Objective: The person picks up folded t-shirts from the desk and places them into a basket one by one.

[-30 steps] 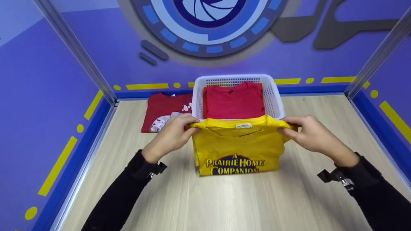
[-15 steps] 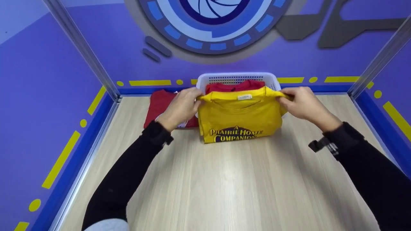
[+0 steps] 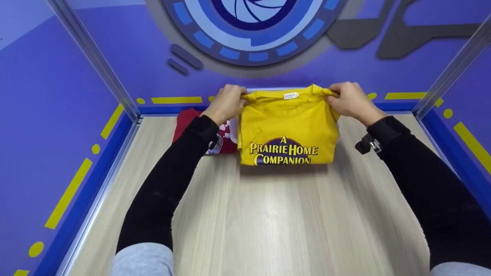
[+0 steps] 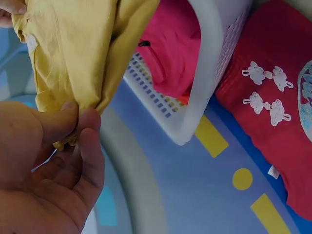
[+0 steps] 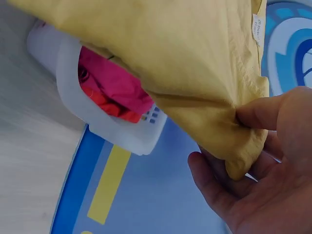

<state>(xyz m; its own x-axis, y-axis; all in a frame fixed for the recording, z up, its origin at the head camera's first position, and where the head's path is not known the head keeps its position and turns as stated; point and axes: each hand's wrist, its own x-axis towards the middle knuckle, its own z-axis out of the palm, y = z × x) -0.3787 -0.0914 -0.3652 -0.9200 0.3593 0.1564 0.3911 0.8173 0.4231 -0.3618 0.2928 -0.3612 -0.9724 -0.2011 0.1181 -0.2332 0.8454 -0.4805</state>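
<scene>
A folded yellow T-shirt (image 3: 287, 122) with "A Prairie Home Companion" lettering hangs by its shoulders between the two hands. The left hand (image 3: 229, 101) pinches its left shoulder, and the right hand (image 3: 351, 99) pinches the right one. Behind and below the shirt is a white plastic basket (image 4: 207, 58), mostly hidden in the head view. Inside it lie folded clothes, a pinkish-red garment (image 4: 170, 44) and an orange-red one (image 5: 105, 102). The wrist views show the yellow cloth held above the basket, with thumb and fingers gripping its corners.
Left of the basket, a folded dark red T-shirt (image 3: 188, 120) with white and pink prints lies on the wood-grain table (image 3: 268, 214). Blue-purple panels (image 3: 46, 115) enclose the table at the back and both sides, with metal posts (image 3: 96, 61) at the corners.
Both hands have carried the yellow T-shirt forward and up, from in front of the basket to over it. The shirt now covers most of the basket in the head view.
</scene>
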